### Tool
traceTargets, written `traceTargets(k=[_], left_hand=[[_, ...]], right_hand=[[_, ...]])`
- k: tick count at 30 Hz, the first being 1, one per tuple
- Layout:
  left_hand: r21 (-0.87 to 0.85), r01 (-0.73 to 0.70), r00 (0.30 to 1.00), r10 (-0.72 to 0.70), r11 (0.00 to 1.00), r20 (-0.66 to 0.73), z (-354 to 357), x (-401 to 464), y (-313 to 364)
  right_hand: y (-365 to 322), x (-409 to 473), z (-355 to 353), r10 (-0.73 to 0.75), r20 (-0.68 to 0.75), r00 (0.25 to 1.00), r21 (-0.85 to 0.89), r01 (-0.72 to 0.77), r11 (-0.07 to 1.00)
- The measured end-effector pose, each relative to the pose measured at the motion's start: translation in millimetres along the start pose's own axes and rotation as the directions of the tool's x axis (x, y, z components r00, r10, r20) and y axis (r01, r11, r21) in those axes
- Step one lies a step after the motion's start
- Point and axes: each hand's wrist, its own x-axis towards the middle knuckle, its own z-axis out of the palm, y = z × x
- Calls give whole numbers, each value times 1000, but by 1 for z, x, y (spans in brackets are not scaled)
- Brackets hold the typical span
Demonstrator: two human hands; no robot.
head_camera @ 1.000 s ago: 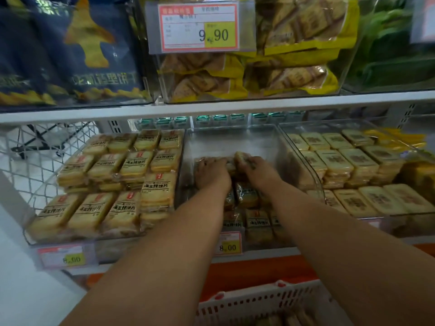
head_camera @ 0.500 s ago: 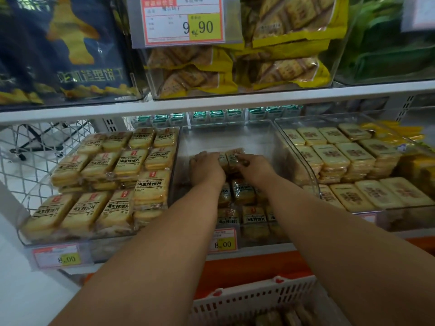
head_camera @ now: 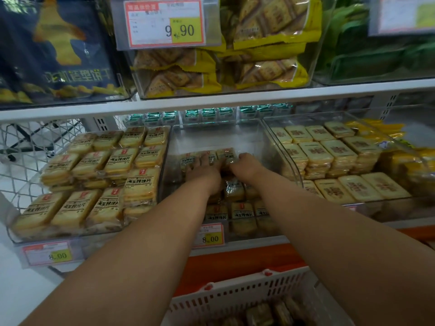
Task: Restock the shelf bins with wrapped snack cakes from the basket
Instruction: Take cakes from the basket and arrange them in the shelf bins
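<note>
At centre frame, both hands, left [head_camera: 204, 174] and right [head_camera: 247, 166], press fingers down on cakes [head_camera: 211, 157] deep in the half-filled middle bin [head_camera: 277, 147], basket [head_camera: 237, 292] waiting below; a careless shove could topple the row.

My snack cakes [head_camera: 207, 158] are yellow in clear wrap with black letters and a little red mark. My basket [head_camera: 237, 295] is white with red clips. The price tag [head_camera: 210, 235] is red and yellow.
</note>
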Motion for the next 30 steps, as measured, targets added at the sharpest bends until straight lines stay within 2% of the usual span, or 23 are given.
traceTargets(k=[3, 6, 9, 11, 12, 13, 15, 16, 17, 18, 20, 21, 23, 25, 26, 30], left_hand=[[10, -13, 1000, 12, 1000, 27, -2, -10, 0], [-90, -16, 999, 18, 996, 26, -13, -23, 2], [-165, -94, 990, 75, 982, -118, -20, -53, 12], [-187, -201, 952, 147, 962, -269, -17, -90, 30], [-185, -269, 907, 184, 945, -379, -11, -112, 41], [-181, -347, 828, 210, 920, -521, -1, -134, 51], [-165, -519, 599, 219, 838, -771, 34, -176, 69], [-162, -589, 521, 219, 791, -825, 57, -196, 77], [-169, -631, 512, 242, 757, -824, 83, -213, 85], [-192, -639, 572, 294, 745, -766, 110, -228, 91], [-290, -563, 766, 358, 774, -534, 160, -252, 101], [-353, -484, 851, 335, 801, -405, 182, -261, 101], [-446, -314, 947, 244, 838, -208, 217, -271, 93], [-498, -175, 983, 179, 850, -40, 238, -273, 82], [-523, -106, 988, 149, 846, 41, 243, -273, 79], [-591, 130, 969, 24, 796, 246, 253, -263, 76]], right_hand=[[0, -35, -14, -63, 2, 998, -22, 63, 998], [14, -103, -36, -224, -23, 974, 51, 225, 973], [45, -176, -60, -347, -25, 937, 51, 348, 936], [71, -206, -70, -345, 9, 938, 24, 345, 938], [87, -215, -72, -321, 34, 946, 1, 321, 947], [104, -221, -71, -278, 69, 958, -21, 280, 960], [138, -231, -65, -173, 186, 967, -180, 207, 962], [155, -234, -60, -127, 253, 959, -302, 203, 931], [170, -236, -56, -76, 325, 943, -414, 214, 885], [181, -239, -53, -5, 394, 919, -527, 231, 818], [200, -247, -46, 127, 485, 865, -689, 289, 665], [211, -249, -43, 157, 514, 843, -735, 339, 587], [235, -249, -31, 165, 571, 804, -779, 466, 421], [263, -246, -14, 152, 636, 757, -762, 585, 276], [275, -244, -4, 156, 661, 734, -745, 619, 247], [293, -247, 29, 262, 656, 708, -755, 610, 240]])
